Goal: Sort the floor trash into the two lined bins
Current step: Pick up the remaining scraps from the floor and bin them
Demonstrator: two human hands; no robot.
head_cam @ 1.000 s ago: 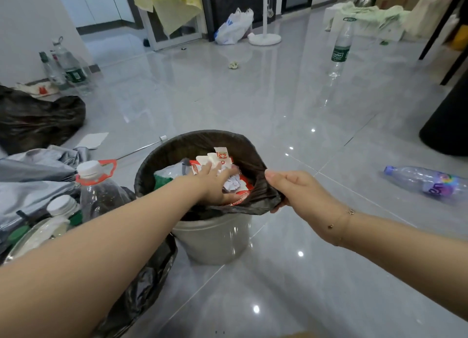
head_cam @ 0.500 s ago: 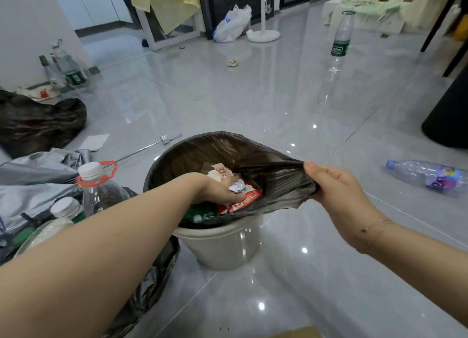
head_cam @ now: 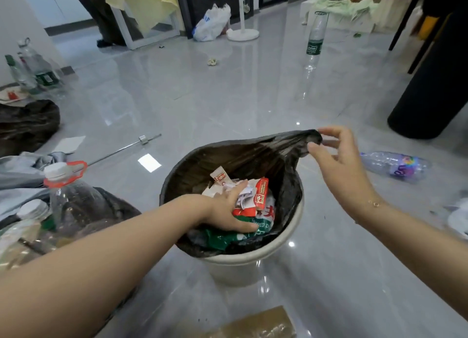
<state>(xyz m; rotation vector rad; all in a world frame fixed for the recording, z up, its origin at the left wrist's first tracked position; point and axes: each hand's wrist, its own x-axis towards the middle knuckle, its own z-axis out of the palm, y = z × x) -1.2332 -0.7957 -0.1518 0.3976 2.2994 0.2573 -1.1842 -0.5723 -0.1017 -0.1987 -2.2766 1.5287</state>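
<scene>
Trash (head_cam: 249, 203) sat in the white bin (head_cam: 253, 264) near the middle of the floor (head_cam: 202, 104): red-and-white wrappers, crumpled white paper, a green packet underneath, heaped to about rim height. Left hand (head_cam: 228, 211) lay inside on the heap, fingers spread and flat, pressing down, gripping nothing that I could see. Right hand (head_cam: 336, 158) held the black liner (head_cam: 253, 158) up at the bin's far-right edge, thumb and fingertips pinching a gathered corner, other fingers loose.

My judgement: compacting step. To do it well, push straight down with the flat palm and hold the liner taut, so the bag does not slide in with the load. Thin film, likely to tear if yanked; lift only enough to clear the rim.

Still loose on the floor: clear bottle (head_cam: 397, 166) lying just right of the right hand, upright bottle (head_cam: 314, 39) well beyond toward the far side, small paper wad (head_cam: 213, 62) far centre. Second lined bin with bottles (head_cam: 68, 198) at the left edge.
</scene>
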